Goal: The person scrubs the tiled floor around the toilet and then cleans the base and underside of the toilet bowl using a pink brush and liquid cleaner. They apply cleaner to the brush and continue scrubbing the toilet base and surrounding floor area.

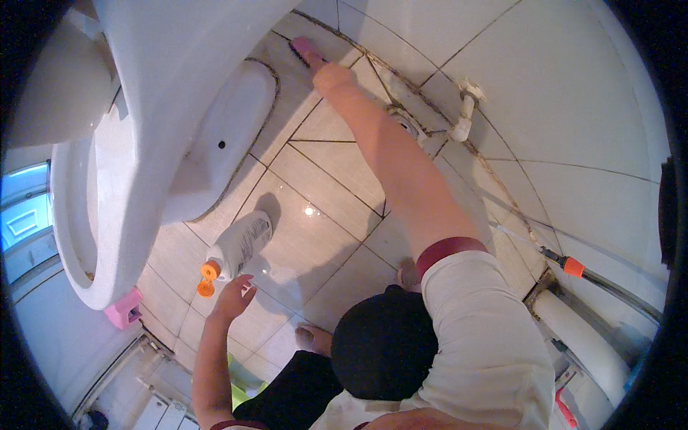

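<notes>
My right arm stretches across the floor, and my right hand is closed on a pink scrub brush. The brush has dark bristles and lies against the tiles near the wall. My left hand has its fingers apart and holds nothing. Just beyond it stands a white plastic bottle with printed writing. The bottle's orange flip-top cap hangs open. Whether my left fingertips touch the bottle I cannot tell.
White ceramic sanitary ware with a floor base fills the left. Along the right wall are a short pipe stub, a floor drain, a wand with an orange collar and a thick white pipe. A pink plastic object sits lower left.
</notes>
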The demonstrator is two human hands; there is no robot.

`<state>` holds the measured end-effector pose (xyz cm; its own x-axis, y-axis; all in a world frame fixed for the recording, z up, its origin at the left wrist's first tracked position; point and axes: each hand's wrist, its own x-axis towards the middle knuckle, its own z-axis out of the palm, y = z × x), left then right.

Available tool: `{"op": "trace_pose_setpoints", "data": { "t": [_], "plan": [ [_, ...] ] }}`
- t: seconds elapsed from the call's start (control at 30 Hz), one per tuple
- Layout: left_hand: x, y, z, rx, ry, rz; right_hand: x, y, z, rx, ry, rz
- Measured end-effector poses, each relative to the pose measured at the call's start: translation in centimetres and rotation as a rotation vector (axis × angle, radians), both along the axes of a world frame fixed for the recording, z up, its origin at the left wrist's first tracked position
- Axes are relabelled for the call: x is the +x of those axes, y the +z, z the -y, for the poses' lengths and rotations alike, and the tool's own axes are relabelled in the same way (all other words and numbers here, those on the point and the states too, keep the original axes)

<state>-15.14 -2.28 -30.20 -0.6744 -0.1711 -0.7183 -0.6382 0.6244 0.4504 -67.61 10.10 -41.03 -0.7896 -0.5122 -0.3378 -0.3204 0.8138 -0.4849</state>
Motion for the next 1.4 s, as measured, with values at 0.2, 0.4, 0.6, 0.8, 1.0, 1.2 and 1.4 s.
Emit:
{"op": "trace_pose_setpoints", "data": {
  "t": [0.2,0.4,0.6,0.8,1.0,1.2,1.4],
  "plan": [
    [0.7,-1.0,0.2,-0.018,-0.023,0.021,-2.8,0.6,-2.4,-0.243,-0.037,-0.315],
    [0.6,-0.7,0.1,-0.024,-0.002,0.039,-0.5,-0.6,-2.3,-0.175,-0.328,-0.131],
    [-1.8,-0.4,-0.4,0.012,0.028,0.02,-0.2,-2.1,4.9,-0.264,-0.172,-0.191],
    [1.3,0.5,-0.5,-0.047,0.042,0.023,-3.0,1.6,5.7,-0.415,0.139,-0.035],
    [0.9,0.3,-0.4,-0.05,0.001,0.079,-4.3,1.5,4.7,-0.113,0.136,0.038],
    [1.1,1.2,-0.4,-0.048,0.067,0.048,-5.5,2.4,3.6,0.034,0.05,-0.014],
    [1.2,0.4,-0.1,-0.059,-0.005,0.082,-5.6,-2.8,0.9,-0.143,0.077,-0.391]
  ]
}}
